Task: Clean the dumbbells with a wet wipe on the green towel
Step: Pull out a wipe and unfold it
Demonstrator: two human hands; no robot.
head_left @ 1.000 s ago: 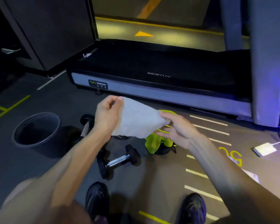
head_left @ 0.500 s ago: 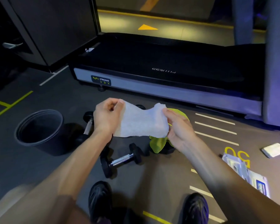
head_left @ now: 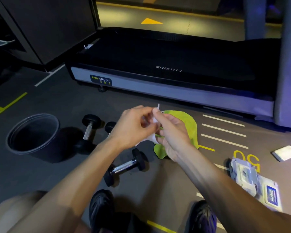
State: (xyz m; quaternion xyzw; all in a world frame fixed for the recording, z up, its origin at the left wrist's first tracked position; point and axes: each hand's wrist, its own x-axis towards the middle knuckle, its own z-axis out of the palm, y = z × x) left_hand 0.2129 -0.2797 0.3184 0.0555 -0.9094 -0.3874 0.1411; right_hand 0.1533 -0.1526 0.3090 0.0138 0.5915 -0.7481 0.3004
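Most of the thin white wet wipe point(head_left: 151, 138) is hidden between my hands; only a pinched tip above my fingers and a crumpled fold below my left palm show. My left hand point(head_left: 133, 127) is blurred, its fingers curled and pinching the wipe's top; my right hand point(head_left: 172, 133) has thumb and fingers closed on the same wipe from the other side. My hands also cover the near left part of the bright green cloth towel point(head_left: 187, 126), and whatever sits under its lower edge I cannot make out. A third black dumbbell head point(head_left: 109, 126) peeks out behind my left wrist, the rest of it hidden.

Half a second ago the wipe was stretched flat and wide between my hands; now the hands have come together and the wipe is bunched up.

The towel lies on the grey gym floor point(head_left: 60, 101) just beyond and below my right hand. The black rubber-ended dumbbell with a chrome handle point(head_left: 126, 167) lies on the floor below my left forearm, off the towel; another dumbbell of the same kind point(head_left: 88, 132) lies left of my left hand, beside the round black bucket point(head_left: 34, 134).
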